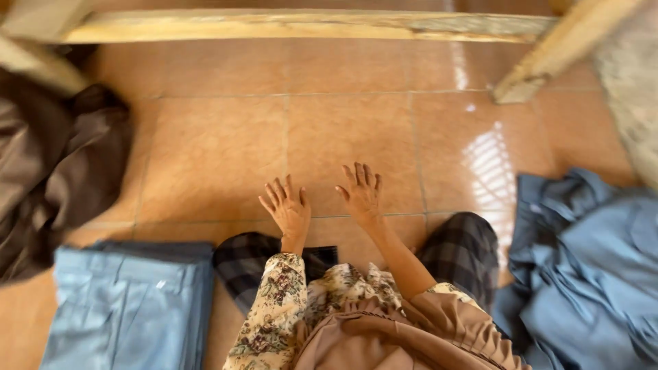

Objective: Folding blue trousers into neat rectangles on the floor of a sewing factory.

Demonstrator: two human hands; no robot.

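Left hand (288,209) and right hand (361,194) spread, empty, over tiled floor (226,151). Folded blue cloth (130,308) below-left of left hand; rumpled blue pile (589,260) right of right hand; wooden beam (308,26) beyond both.

A dark brown garment (48,164) lies heaped at the left on the orange tiled floor (226,151). A pale wooden beam (301,26) crosses the top, meeting a slanted wooden leg (555,58).

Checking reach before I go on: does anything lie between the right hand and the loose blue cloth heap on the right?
Nothing visible: only bare tile floor lies between the right hand and the blue cloth heap.
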